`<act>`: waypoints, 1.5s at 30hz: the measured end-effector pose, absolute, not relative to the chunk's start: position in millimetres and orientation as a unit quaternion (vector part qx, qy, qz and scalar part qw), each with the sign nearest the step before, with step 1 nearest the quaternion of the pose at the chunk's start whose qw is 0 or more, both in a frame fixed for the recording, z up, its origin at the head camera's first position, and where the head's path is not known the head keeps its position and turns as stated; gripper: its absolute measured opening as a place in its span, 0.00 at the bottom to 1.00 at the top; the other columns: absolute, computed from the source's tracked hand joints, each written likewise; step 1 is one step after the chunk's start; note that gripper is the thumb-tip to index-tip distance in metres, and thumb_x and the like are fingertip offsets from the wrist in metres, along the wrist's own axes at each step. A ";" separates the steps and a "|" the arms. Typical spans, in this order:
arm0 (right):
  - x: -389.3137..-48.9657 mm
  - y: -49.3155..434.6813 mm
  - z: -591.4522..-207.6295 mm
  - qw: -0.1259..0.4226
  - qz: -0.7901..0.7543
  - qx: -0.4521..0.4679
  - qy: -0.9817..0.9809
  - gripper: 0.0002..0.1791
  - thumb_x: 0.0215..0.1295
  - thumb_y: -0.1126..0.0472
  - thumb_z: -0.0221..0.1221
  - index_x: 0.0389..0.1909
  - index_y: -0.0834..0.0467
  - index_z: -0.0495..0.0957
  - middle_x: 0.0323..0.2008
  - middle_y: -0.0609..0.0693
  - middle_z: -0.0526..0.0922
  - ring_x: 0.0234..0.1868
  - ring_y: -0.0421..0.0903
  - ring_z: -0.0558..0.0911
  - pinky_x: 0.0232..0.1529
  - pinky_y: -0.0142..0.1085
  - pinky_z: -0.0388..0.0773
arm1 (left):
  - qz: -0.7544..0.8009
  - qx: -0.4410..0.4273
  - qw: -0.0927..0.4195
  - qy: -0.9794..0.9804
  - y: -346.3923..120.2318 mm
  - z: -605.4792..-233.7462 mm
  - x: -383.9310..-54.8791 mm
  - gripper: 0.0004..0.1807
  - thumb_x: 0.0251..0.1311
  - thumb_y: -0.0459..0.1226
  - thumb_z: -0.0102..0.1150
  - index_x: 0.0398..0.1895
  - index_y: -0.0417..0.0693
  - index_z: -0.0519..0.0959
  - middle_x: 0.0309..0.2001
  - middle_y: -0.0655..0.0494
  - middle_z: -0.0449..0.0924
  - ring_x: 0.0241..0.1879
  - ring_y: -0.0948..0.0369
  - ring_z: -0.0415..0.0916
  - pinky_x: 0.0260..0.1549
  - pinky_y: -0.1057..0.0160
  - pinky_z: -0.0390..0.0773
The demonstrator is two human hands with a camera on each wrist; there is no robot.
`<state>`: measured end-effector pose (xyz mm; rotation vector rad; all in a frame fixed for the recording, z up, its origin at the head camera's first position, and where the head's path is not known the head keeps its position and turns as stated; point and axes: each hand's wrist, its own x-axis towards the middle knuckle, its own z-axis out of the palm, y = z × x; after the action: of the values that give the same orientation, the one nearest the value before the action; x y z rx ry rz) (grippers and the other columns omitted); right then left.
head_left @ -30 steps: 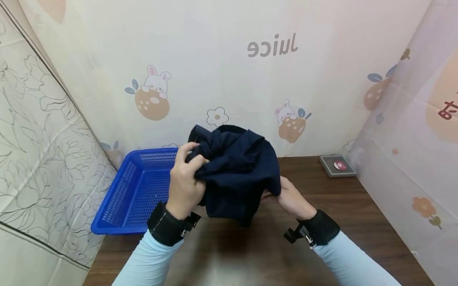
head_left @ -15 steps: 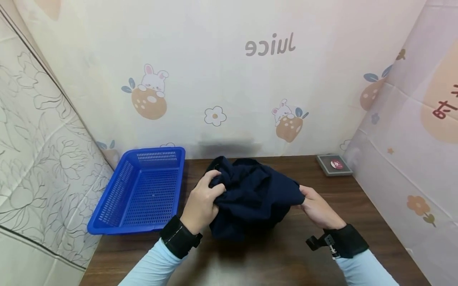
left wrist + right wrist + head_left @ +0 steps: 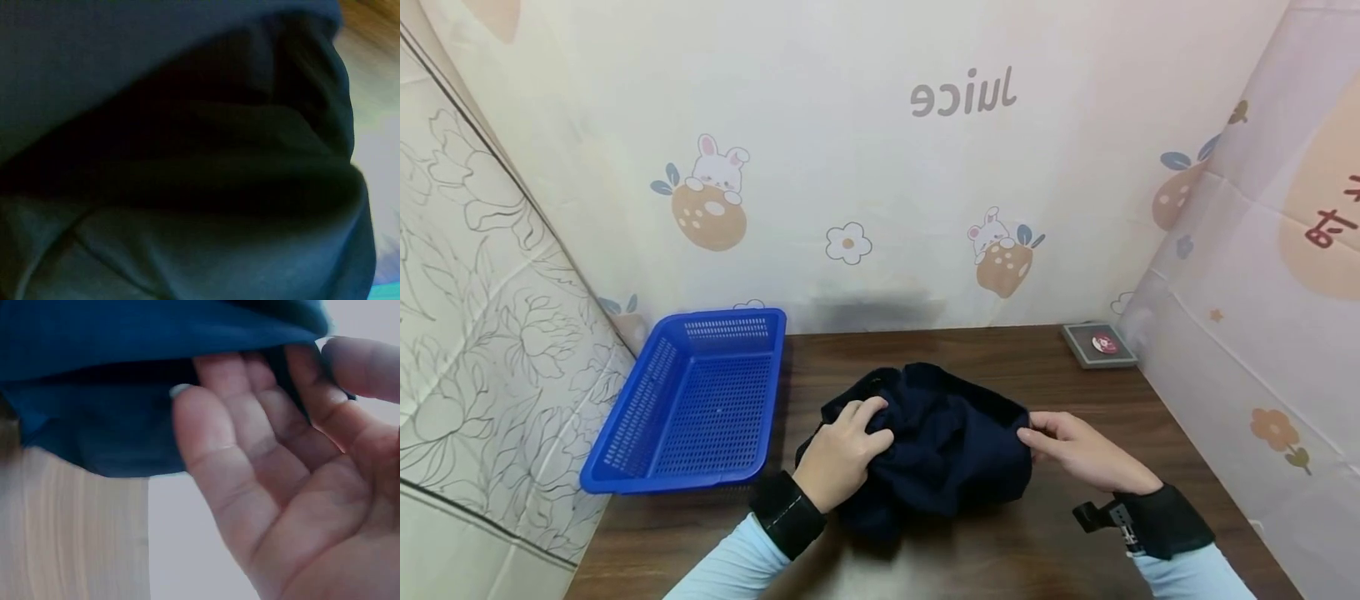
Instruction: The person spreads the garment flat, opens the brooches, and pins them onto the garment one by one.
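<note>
A crumpled navy garment [image 3: 955, 442] lies low over the wooden table in the head view, with a band-like edge along its far side. My left hand [image 3: 842, 454] grips its left part, fingers curled into the folds. At its right edge, my right hand [image 3: 1086, 454] pinches the cloth between thumb and fingers. Dark folds of the garment [image 3: 262, 250] fill most of the left wrist view, where the left hand is out of sight. In the right wrist view, the fingers of the right hand [image 3: 281, 462] reach under the cloth's edge, some tips hidden by it.
A blue plastic basket [image 3: 670, 483] with perforated sides stands on the table [image 3: 1037, 542] to the left. At the back right lies a small grey square object [image 3: 1097, 354] with a red round mark. A printed curtain [image 3: 880, 150] closes off the back.
Both hands have brought the garment down and nearer to me. The right hand has moved right, drawing the garment's edge outward, and the left hand has shifted right, away from the basket.
</note>
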<state>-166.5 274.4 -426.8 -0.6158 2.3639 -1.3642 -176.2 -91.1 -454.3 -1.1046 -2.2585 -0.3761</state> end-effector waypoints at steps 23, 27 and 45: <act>-164.5 275.2 -458.4 0.232 -0.433 -0.195 0.849 0.13 0.73 0.54 0.51 0.43 0.62 0.74 0.28 0.48 0.70 0.27 0.41 0.73 0.28 0.36 0.77 | -0.047 -0.446 0.232 -0.863 -61.6 -500.5 -163.5 0.13 0.60 0.37 0.60 0.45 0.64 0.83 0.60 0.48 0.70 0.58 0.50 0.68 0.38 0.45 0.80; -164.8 274.3 -463.8 0.226 -0.421 -0.180 0.860 0.15 0.73 0.54 0.51 0.49 0.63 0.73 0.37 0.53 0.74 0.35 0.46 0.76 0.31 0.39 0.80 | -0.015 -0.450 0.187 -0.873 -54.6 -504.1 -158.3 0.23 0.59 0.39 0.64 0.58 0.66 0.77 0.67 0.47 0.65 0.65 0.49 0.62 0.48 0.36 0.72; -163.7 271.5 -467.2 0.159 -0.427 -0.096 0.885 0.24 0.72 0.51 0.53 0.60 0.62 0.67 0.51 0.61 0.76 0.47 0.54 0.78 0.33 0.39 0.81 | 0.047 -0.457 0.060 -0.886 -42.0 -518.0 -152.1 0.51 0.43 0.52 0.74 0.73 0.72 0.58 0.76 0.48 0.43 0.73 0.46 0.46 0.51 0.30 0.65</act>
<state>-163.7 271.5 -467.2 -0.2755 2.5288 -1.2207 -152.1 -42.0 -518.0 -1.3844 -2.6811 0.1428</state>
